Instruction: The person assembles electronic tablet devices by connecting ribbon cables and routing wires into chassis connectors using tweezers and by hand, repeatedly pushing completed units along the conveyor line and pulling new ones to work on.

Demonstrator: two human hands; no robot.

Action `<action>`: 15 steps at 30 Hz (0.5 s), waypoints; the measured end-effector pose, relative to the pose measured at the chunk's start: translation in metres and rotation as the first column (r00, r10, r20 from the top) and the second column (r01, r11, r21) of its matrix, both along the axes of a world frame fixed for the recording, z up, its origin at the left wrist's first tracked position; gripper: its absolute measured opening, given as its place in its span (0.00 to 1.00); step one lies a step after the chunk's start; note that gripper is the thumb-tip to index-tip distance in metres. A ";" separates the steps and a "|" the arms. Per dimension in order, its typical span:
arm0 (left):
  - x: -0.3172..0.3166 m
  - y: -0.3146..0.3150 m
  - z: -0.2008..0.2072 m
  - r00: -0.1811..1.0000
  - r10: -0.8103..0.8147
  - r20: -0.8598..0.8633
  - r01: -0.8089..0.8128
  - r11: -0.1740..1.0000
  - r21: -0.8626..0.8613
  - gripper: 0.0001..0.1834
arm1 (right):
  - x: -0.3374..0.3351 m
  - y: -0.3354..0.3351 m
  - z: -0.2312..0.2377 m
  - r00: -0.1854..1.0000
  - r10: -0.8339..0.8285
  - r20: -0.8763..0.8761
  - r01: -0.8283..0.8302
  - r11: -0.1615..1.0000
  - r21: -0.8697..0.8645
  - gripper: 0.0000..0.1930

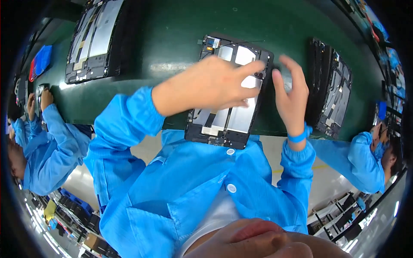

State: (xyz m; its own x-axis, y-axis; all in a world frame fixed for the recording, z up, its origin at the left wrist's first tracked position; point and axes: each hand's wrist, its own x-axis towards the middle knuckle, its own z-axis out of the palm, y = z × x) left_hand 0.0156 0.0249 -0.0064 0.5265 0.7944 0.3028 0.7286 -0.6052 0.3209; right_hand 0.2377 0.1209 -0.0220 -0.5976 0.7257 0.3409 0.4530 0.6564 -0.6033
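Note:
An opened tablet lies in front of me on the green table, its inside showing silver plates, a black frame and ribbon cables. Over the middle of it reaches my left hand, slightly blurred, its fingers stretched apart toward the right edge; nothing shows between them. Whether its fingertips touch the tablet I cannot tell. Just off the tablet's right edge is my right hand, thumb and forefinger apart with a gap between them and nothing held. A blue band circles that wrist.
A stack of opened tablets stands at the back left of the green table. More opened tablets are stacked on the right. A blue bin sits far left. Co-workers in blue sit on both sides.

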 end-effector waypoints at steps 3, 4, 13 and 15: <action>-0.005 -0.025 -0.014 0.992 0.128 0.016 -0.129 0.987 0.100 0.22 | -0.025 -0.003 -0.027 0.994 -0.049 -0.095 0.019 0.955 -0.297 0.33; -0.008 -0.032 -0.018 0.978 0.210 0.002 -0.209 0.973 0.099 0.25 | -0.030 -0.003 -0.032 0.995 -0.050 -0.091 0.020 0.954 -0.300 0.33; -0.024 -0.037 -0.018 0.973 0.229 -0.018 -0.229 0.973 0.002 0.25 | -0.070 0.029 -0.024 0.985 0.173 0.021 -0.174 0.984 0.044 0.25; -0.025 -0.032 -0.021 0.973 0.229 -0.007 -0.229 0.973 -0.010 0.24 | -0.084 0.043 -0.022 0.959 0.255 0.128 -0.257 0.966 0.000 0.19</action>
